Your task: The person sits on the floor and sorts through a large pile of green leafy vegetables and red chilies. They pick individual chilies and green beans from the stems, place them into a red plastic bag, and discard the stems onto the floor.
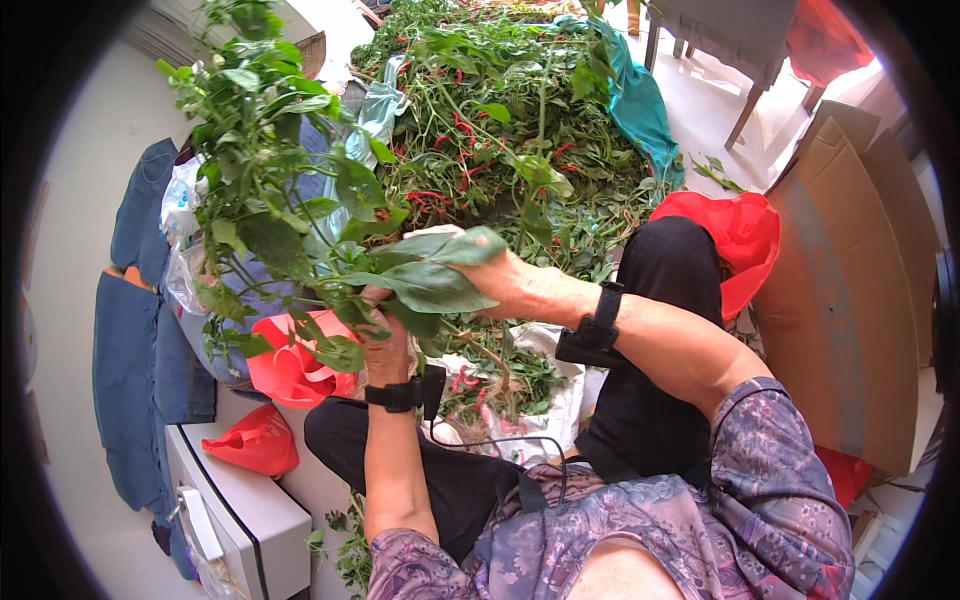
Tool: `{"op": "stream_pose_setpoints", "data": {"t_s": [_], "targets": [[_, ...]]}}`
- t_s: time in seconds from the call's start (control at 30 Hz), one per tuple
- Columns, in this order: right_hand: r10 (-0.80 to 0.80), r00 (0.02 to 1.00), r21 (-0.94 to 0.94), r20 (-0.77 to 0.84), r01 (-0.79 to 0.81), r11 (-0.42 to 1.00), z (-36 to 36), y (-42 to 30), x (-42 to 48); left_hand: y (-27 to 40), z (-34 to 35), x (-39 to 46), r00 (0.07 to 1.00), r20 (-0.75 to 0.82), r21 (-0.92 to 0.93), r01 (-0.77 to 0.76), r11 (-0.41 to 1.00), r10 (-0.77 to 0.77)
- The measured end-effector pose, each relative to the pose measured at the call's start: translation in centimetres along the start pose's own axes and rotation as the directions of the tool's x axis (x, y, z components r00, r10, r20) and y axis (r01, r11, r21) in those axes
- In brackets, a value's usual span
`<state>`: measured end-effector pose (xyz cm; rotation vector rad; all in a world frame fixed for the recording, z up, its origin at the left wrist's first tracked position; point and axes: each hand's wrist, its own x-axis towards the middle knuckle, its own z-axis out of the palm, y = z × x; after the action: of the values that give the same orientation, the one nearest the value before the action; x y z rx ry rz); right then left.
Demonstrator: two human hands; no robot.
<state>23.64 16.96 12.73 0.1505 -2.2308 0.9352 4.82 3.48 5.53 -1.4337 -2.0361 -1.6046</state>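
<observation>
My left hand is closed around the stems of a leafy green pepper plant, whose branches rise to the upper left. Leaves cover part of its fingers. My right hand is at the same plant, just right of my left hand; broad leaves hide most of its fingers, so its hold cannot be made out. Beyond both hands lies a large heap of pulled pepper plants with red chili peppers among the leaves. Between my legs, more leaves and roots lie on a white plastic sheet.
Red bags stand by my left knee and beyond my right knee. A cardboard box is at the right, a teal sheet edges the heap, and a white cabinet stands at the lower left. A black cable hangs near my left wrist.
</observation>
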Motion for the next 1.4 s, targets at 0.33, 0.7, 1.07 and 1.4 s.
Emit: {"op": "stream_pose_setpoints", "data": {"t_s": [0.33,0.7,1.07,1.4], "targets": [[0.37,0.609,-0.01,-0.702,-0.527,0.85,-3.8,4.1,2.0,-2.1,-4.9,-0.3,0.961,0.15,-0.317,0.269,0.909,-0.231],[0.645,0.761,0.81,-0.063,-0.339,0.479,-5.1,8.8,2.9,1.9,-4.6,1.8,0.82,0.372,-0.837,0.498,0.225,-0.435],[0.223,0.943,0.922,0.246,-0.299,0.246,-6.2,1.9,3.5,4.6,-5.4,2.4,0.621,0.482,-0.697,0.699,0.16,-0.618],[0.309,0.939,0.987,0.152,-0.158,-0.006,-6.4,1.6,2.7,4.2,-5.5,2.0,0.653,0.452,-0.786,0.614,0.075,-0.608]]}}
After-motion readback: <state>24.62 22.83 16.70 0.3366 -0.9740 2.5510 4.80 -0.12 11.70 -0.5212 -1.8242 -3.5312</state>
